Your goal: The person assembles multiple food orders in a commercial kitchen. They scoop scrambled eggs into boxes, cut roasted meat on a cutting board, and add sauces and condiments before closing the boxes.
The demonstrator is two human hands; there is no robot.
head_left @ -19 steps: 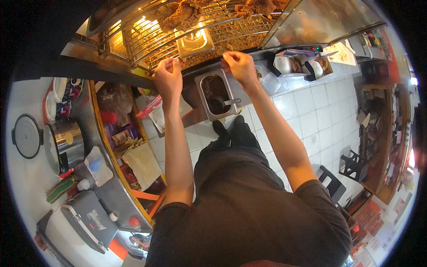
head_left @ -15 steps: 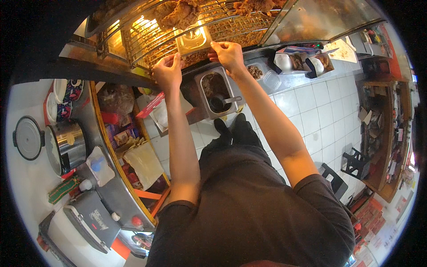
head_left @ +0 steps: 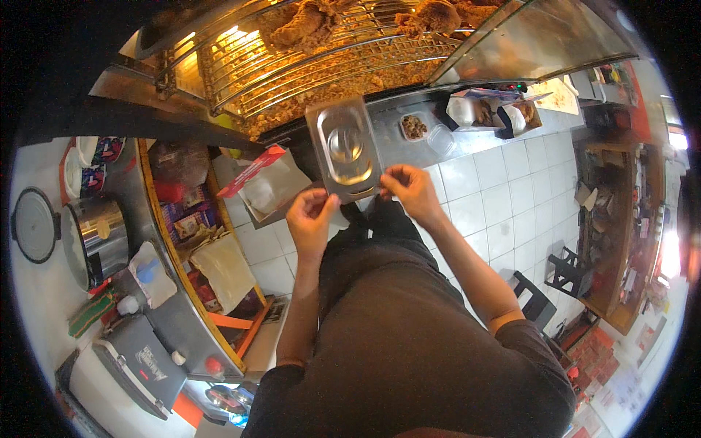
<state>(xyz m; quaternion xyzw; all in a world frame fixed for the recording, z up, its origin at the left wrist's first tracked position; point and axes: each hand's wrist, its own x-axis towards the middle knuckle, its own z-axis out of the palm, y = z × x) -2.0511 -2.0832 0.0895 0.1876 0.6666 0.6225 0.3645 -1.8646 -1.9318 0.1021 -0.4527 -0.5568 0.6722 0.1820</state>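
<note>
Head view: a metal lid (head_left: pixel 345 146) is pinched narrowly at its near corners by the left hand (head_left: pixel 310 219) and the right hand (head_left: pixel 414 192). It is held before the wire rack (head_left: pixel 248 62); whether it also rests on anything beneath cannot be told.

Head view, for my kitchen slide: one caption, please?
Left hand and right hand hold a metal lid by its near corners, facing a wire rack of fried food.

white-tiled floor (head_left: pixel 504 193) | wooden shelving (head_left: pixel 612 286) | pale wall (head_left: pixel 36 292) | perhaps a window (head_left: pixel 669 255)
</note>
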